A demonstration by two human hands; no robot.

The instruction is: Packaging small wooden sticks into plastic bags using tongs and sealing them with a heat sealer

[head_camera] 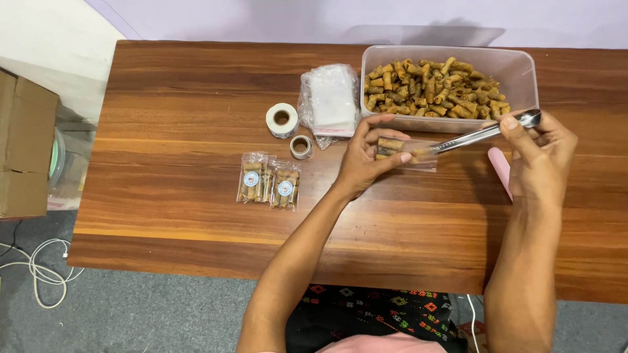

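Note:
My left hand (366,157) holds a small clear plastic bag (409,152) with a few brown rolled snacks inside, just in front of a clear plastic tub (517,68) full of the same rolls. My right hand (538,153) grips metal tongs (481,133), whose tip reaches into the bag's open mouth. Two sealed snack packets (268,185) with round stickers lie on the wooden table (183,117) to the left of my left arm.
A stack of empty clear bags (330,101) lies left of the tub. Two rolls of tape or stickers, one large (282,119), one small (301,146), sit beside it. A pink object (500,167) lies under my right hand. A cardboard box (23,147) stands off the table's left edge.

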